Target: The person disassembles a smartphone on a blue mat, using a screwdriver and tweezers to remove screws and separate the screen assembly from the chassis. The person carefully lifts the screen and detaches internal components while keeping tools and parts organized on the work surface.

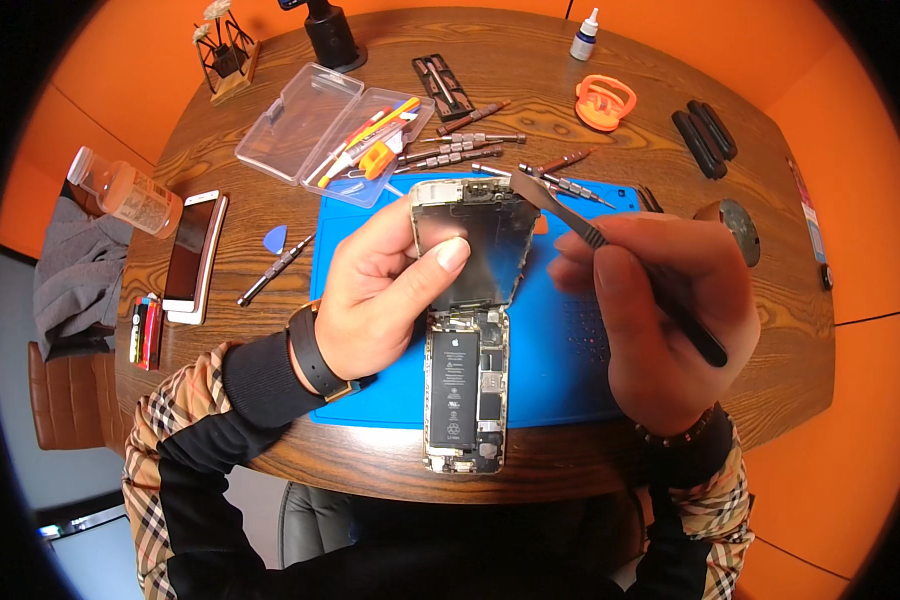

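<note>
An opened smartphone lies across the blue mat [370,400], its body [460,390] showing a black battery and circuit parts. My left hand [380,290] grips the phone's screen panel [475,250] by its left edge, thumb on the inner metal side, and keeps it raised at the far end of the body. A flat-tipped dark metal pry tool [570,215] is pinched in my right hand [675,310]. Its tip is close to the panel's top right corner; whether they touch I cannot tell. The tool's black rear end sticks out under my fingers.
Beyond the mat lie several screwdrivers [460,150] and a clear plastic case [305,125] with coloured pry tools. An orange suction cup [603,103] is at the far right. Left of the mat are a white phone [195,250], a blue pick [275,238] and a clear bottle [130,195].
</note>
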Available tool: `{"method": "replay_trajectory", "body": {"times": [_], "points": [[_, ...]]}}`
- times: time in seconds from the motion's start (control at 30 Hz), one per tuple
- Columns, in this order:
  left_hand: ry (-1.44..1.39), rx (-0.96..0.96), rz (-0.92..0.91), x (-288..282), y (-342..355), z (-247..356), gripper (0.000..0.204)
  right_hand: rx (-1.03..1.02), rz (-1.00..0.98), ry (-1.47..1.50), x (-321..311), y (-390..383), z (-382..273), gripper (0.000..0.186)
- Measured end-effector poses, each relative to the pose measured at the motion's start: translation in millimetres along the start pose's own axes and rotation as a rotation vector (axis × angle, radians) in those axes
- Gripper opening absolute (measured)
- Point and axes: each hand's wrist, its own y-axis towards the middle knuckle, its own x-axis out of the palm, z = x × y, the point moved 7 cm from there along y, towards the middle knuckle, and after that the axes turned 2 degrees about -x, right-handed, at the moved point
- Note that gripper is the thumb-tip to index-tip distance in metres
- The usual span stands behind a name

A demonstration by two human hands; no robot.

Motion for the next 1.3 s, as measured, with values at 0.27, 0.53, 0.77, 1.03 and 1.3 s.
{"method": "replay_trajectory", "body": {"times": [0.27,0.53,0.77,1.03,1.3], "points": [[0.034,0.009,-0.007,-0.6,0.3,1.3,0.037,0.015,0.045,0.084,-2.8,-1.8,-1.5,0.011],[0.008,0.012,-0.024,-0.9,0.0,0.6,0.037,0.040,0.096,0.018,-6.9,-2.9,-0.6,0.010],[-0.030,0.067,-0.033,2.3,3.5,2.6,0.037,0.056,0.199,-0.085,-16.7,-3.6,-0.1,0.011],[-0.034,0.006,0.033,-3.9,-1.2,-3.3,0.038,-0.376,-0.198,-0.573,-2.3,1.1,-31.5,0.037],[-0.019,-0.011,0.041,-5.0,-1.6,-4.5,0.038,-0.409,-0.173,-0.574,4.6,0.3,-34.2,0.038]]}}
